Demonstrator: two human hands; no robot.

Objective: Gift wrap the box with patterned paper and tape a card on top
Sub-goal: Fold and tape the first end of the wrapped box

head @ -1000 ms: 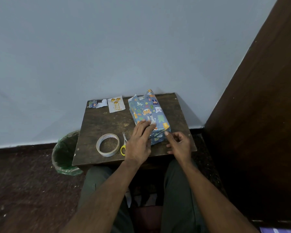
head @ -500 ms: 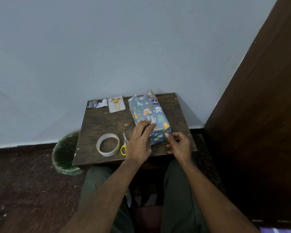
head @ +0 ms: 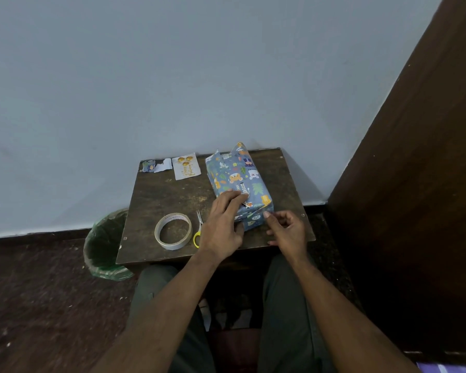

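Observation:
The box (head: 240, 181), wrapped in blue paper with cartoon animals, lies lengthwise on the right half of the small dark wooden table (head: 172, 200). Its far end still has loose paper flaps standing up. My left hand (head: 222, 227) rests on the near end of the box, fingers straight on its top. My right hand (head: 287, 230) pinches the paper flap at the near right corner of the box with thumb and forefinger. A white card (head: 186, 166) with gold balloons lies at the table's back edge.
A roll of tape (head: 173, 234) and small yellow-handled scissors (head: 198, 228) lie left of my left hand. Paper scraps (head: 156, 165) sit at the back left corner. A green-lined bin (head: 105, 246) stands on the floor left of the table. A dark wooden door (head: 414, 211) is at right.
Almost nothing moved. My right fingers shifted slightly on the near corner flap; my left hand stays on the box.

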